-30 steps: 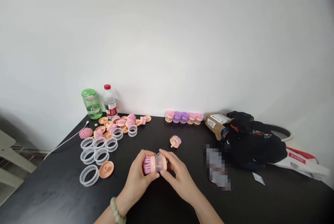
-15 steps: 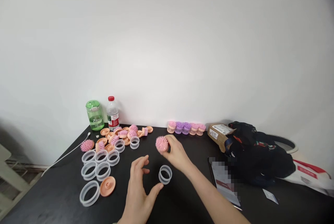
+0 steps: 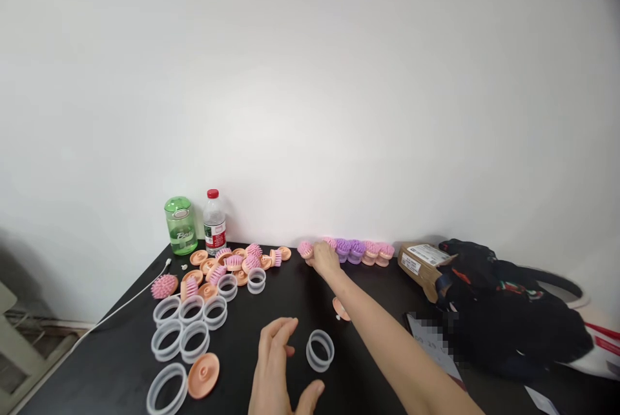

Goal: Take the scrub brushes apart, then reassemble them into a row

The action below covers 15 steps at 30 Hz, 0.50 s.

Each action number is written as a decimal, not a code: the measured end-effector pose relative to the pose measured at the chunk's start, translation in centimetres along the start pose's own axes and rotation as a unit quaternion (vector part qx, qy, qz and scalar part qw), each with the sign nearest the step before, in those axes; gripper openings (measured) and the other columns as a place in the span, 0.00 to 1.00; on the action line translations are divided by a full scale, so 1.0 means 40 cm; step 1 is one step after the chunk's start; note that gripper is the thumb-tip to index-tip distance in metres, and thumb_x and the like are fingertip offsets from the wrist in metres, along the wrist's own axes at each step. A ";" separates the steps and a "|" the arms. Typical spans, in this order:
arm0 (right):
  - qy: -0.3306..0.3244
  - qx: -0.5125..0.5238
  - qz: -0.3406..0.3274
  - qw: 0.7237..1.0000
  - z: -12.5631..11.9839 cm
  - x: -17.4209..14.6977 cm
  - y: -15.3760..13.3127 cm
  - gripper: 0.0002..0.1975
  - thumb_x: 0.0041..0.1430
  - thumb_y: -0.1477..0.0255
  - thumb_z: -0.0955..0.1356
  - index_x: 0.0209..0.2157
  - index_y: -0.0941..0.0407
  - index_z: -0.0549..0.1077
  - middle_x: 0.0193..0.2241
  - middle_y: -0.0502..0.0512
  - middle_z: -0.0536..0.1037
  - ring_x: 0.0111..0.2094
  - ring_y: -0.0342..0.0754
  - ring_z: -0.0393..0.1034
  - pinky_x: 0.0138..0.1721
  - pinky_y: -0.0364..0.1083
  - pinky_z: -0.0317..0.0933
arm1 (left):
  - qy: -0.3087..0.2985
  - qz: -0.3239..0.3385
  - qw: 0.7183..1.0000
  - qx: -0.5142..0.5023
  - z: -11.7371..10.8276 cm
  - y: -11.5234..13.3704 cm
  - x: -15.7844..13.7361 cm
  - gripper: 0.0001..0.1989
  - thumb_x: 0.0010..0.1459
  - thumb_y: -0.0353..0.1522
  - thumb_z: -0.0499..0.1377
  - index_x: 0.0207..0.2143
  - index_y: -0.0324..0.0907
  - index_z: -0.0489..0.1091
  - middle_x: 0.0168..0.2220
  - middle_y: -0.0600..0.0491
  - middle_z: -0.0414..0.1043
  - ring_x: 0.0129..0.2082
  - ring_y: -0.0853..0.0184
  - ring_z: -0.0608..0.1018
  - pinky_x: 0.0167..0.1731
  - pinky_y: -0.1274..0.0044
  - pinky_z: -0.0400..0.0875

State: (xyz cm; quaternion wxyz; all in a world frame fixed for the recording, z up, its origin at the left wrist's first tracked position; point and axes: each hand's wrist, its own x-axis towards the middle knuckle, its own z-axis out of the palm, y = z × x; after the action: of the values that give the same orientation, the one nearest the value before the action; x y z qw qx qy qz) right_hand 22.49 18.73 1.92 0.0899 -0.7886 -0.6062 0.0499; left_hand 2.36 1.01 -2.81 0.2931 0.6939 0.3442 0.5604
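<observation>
My right hand [image 3: 323, 259] reaches to the wall, its fingers closed on a round pink-bristled scalp brush [image 3: 305, 249]. The brush is at the left end of a row of similar brushes, pink ones and purple ones [image 3: 356, 251]. Nearer me, my left hand [image 3: 275, 363] hovers with thumb and fingers apart and nothing between them. Just right of it a clear plastic ring [image 3: 312, 361] lies on the black table. Partly behind my right forearm is a peach disc [image 3: 340, 309], with a tiny white piece beside it.
At left lie several clear rings [image 3: 152, 392], a peach disc [image 3: 203, 375] and a pile of pink bristle heads [image 3: 233, 263]. A green container [image 3: 181, 226] and a red-capped bottle [image 3: 214, 221] stand behind. To the right are a cardboard box [image 3: 422, 268], a black bag [image 3: 513, 318] and a tablet-like screen [image 3: 433, 347].
My right hand has carried the pink brush away from me to the row by the wall. The peach disc under my forearm has come into sight. My left hand remains open near the ring.
</observation>
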 end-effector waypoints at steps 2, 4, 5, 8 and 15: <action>0.010 -0.013 0.016 1.000 0.003 0.011 -0.004 0.16 0.66 0.67 0.68 0.53 0.58 0.70 0.51 0.59 0.73 0.47 0.52 0.73 0.46 0.55 0.70 | -0.006 -0.013 1.000 0.002 -0.001 0.004 -0.002 0.32 0.50 0.25 0.61 0.57 0.51 0.62 0.55 0.44 0.63 0.46 0.52 0.73 0.38 0.64 0.76; 0.019 -0.022 0.026 0.999 0.010 0.017 -0.006 0.17 0.66 0.67 0.68 0.53 0.58 0.70 0.51 0.59 0.74 0.46 0.52 0.73 0.46 0.55 0.70 | -0.015 -0.025 1.000 0.003 -0.003 0.009 -0.003 0.33 0.48 0.24 0.61 0.58 0.51 0.62 0.55 0.44 0.63 0.45 0.53 0.74 0.38 0.64 0.76; 0.022 -0.026 0.029 0.999 0.013 0.018 -0.005 0.17 0.66 0.67 0.68 0.53 0.58 0.70 0.51 0.59 0.74 0.46 0.52 0.73 0.46 0.55 0.70 | -0.017 -0.028 0.999 0.002 -0.004 0.012 -0.004 0.34 0.48 0.24 0.61 0.58 0.52 0.62 0.55 0.45 0.64 0.45 0.53 0.74 0.39 0.64 0.76; 0.026 -0.039 0.030 0.998 0.022 0.014 -0.002 0.16 0.66 0.67 0.68 0.53 0.58 0.70 0.50 0.59 0.74 0.45 0.52 0.74 0.45 0.54 0.71 | -0.018 -0.026 0.999 -0.003 -0.005 0.022 -0.003 0.35 0.48 0.24 0.61 0.58 0.51 0.61 0.55 0.44 0.63 0.47 0.52 0.74 0.39 0.64 0.76; 0.022 -0.070 -0.009 0.997 0.001 0.010 0.008 0.16 0.66 0.67 0.68 0.53 0.57 0.69 0.50 0.58 0.74 0.46 0.52 0.73 0.45 0.55 0.71 | -0.053 -0.083 0.995 0.024 0.002 0.045 -0.003 0.34 0.43 0.24 0.63 0.55 0.49 0.65 0.53 0.45 0.64 0.44 0.55 0.74 0.41 0.65 0.75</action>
State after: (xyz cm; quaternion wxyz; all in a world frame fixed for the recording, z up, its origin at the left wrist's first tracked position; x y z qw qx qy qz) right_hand 22.91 19.05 1.82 0.0478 -0.7881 -0.6136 -0.0106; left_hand 2.69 -0.15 -1.49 0.3395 0.6987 0.3981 0.4879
